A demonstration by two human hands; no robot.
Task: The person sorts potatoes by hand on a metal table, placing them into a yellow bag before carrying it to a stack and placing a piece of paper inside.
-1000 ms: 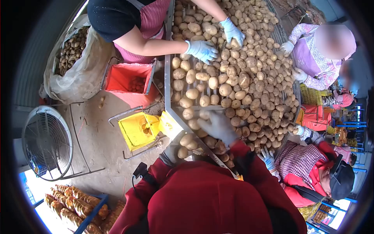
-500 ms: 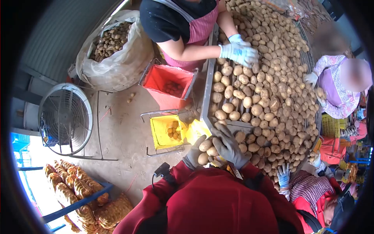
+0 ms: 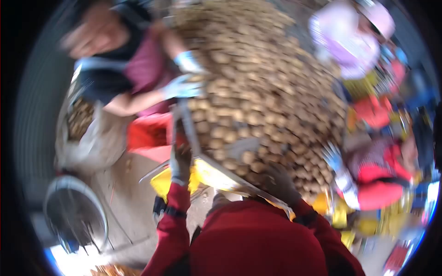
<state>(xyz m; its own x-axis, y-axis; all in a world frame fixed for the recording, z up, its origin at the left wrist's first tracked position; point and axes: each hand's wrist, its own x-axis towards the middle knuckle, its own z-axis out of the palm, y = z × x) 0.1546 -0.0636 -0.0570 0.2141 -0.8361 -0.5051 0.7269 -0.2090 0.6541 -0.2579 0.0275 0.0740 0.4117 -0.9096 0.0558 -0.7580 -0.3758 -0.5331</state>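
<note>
My left hand (image 3: 180, 163), in a grey glove, is stretched forward over the near edge of the sorting table, beside the red bin (image 3: 149, 133) and above the yellow bin (image 3: 163, 183). Motion smears its fingers, and I cannot tell what they hold. My right hand (image 3: 280, 185), also gloved, reaches down onto the potatoes (image 3: 271, 119) at the table's near side, its fingertips blurred among them. Potatoes cover most of the table, whose metal rim (image 3: 188, 124) runs past my left hand.
Across the left corner a co-worker's blue-gloved hands (image 3: 184, 87) are over the potatoes. Another person's gloved hand (image 3: 332, 157) is at the right edge. A large white sack (image 3: 99, 142) of potatoes and a round fan (image 3: 76, 214) stand on the left.
The view has swung round. My left hand has gone from in front of my chest, where it held several potatoes, forward to the red bin; my right hand has moved onto the potatoes.
</note>
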